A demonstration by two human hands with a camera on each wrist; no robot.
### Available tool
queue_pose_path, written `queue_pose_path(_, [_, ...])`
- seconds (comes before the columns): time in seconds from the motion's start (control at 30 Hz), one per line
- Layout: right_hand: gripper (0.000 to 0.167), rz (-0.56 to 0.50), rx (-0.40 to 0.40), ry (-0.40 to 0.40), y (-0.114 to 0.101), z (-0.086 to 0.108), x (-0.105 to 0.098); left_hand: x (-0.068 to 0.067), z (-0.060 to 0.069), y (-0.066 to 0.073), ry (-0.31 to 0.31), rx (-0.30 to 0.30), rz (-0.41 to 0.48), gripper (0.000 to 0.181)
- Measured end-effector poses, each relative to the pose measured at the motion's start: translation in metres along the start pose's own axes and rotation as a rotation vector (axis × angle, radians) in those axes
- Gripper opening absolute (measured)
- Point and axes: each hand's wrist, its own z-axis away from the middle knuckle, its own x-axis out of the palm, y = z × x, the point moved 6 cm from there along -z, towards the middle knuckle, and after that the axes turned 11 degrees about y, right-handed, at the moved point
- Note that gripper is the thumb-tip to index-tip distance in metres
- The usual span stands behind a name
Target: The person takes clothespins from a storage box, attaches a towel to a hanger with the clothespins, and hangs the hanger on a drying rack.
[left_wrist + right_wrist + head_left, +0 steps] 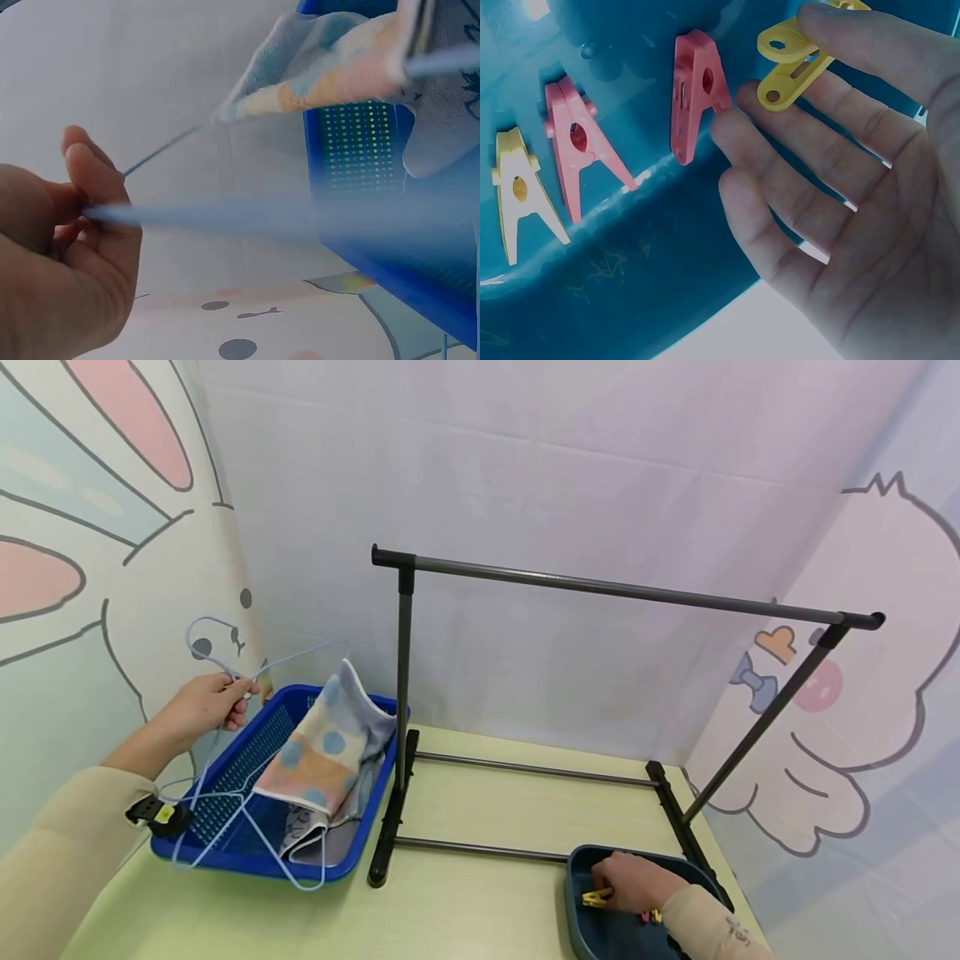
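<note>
My left hand grips a light-blue wire hanger just below its hook, above a blue basket. A small towel with blue dots on cream and orange hangs at the hanger's far side; where it meets the wire is partly hidden. In the right wrist view my right hand pinches a yellow clothespin between thumb and index finger, the other fingers half bent. That hand is inside a teal tub, where two pink clothespins and another yellow one lie.
A dark metal rack stands between basket and tub. Another blue hanger lies across the basket's front, and a grey cloth rests inside. Cartoon-printed walls close off the back and sides.
</note>
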Motion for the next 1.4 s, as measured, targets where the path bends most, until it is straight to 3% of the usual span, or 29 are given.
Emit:
queue_pose_path(0.1, [0.014, 0.001, 0.002, 0.001, 0.001, 0.0, 0.0, 0.0, 0.002, 0.001, -0.006, 0.005, -0.026, 0.045])
queue_pose_path(0.23, [0.014, -0.006, 0.0, -0.001, 0.0, 0.0, -0.001, -0.001, 0.005, 0.008, 0.017, 0.029, -0.128, 0.043])
queue_pose_path(0.47, [0.012, -0.008, 0.038, -0.014, 0.0, 0.001, -0.001, -0.002, 0.007, 0.027, 0.072, 0.113, -0.256, 0.049])
queue_pose_path(0.77, [0.01, -0.018, 0.04, -0.004, 0.001, 0.002, -0.004, -0.016, 0.01, 0.042, 0.131, 0.13, -0.212, 0.052])
queue_pose_path(1.07, [0.011, -0.054, 0.026, 0.017, 0.004, 0.005, -0.006, -0.034, 0.012, 0.044, 0.223, 0.11, -0.224, 0.058])
queue_pose_path(1.4, [0.012, -0.127, 0.04, 0.015, 0.007, 0.01, -0.009, -0.06, 0.02, 0.052, 0.432, 0.116, -0.206, 0.059])
